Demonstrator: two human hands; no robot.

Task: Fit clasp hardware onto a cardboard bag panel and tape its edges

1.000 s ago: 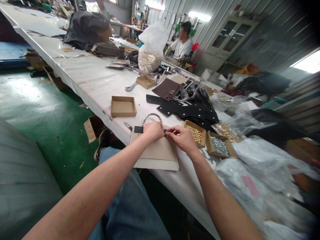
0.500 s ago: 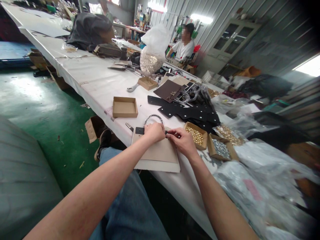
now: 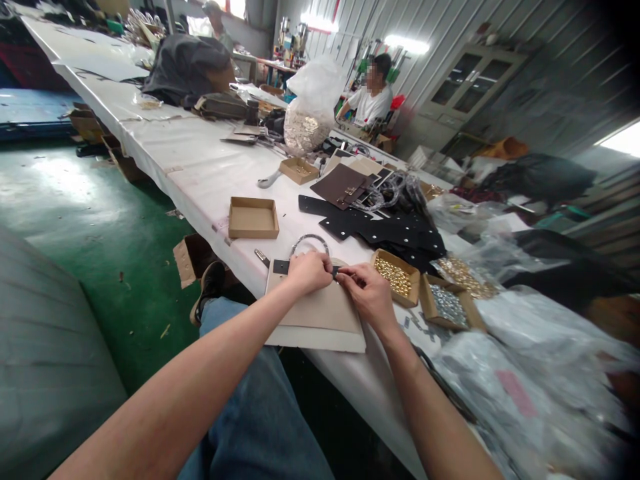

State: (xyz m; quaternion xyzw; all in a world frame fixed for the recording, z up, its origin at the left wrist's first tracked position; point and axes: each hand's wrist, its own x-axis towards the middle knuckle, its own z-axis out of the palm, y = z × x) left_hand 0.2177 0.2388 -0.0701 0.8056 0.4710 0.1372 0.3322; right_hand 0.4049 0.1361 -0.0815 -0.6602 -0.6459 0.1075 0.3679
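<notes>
A tube light (image 3: 407, 44) and glass-fronted cabinet (image 3: 469, 79) line the ribbed grey wall (image 3: 445, 23) beyond green floor (image 3: 145, 327).

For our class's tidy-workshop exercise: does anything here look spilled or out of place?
Scraps litter the green floor, where they look like stray waste. A gold heap lies outside the box of gold pieces; whether spilled or bagged, I cannot tell.

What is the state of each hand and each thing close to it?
Left hand: curled over beige sheet
Right hand: half-closed at dark strip
Beige sheet: flat, partly covered
Curved handle: partly hidden
Box of gold pieces: open, filled
Box of silver pieces: open, filled
Wide box: open
</notes>
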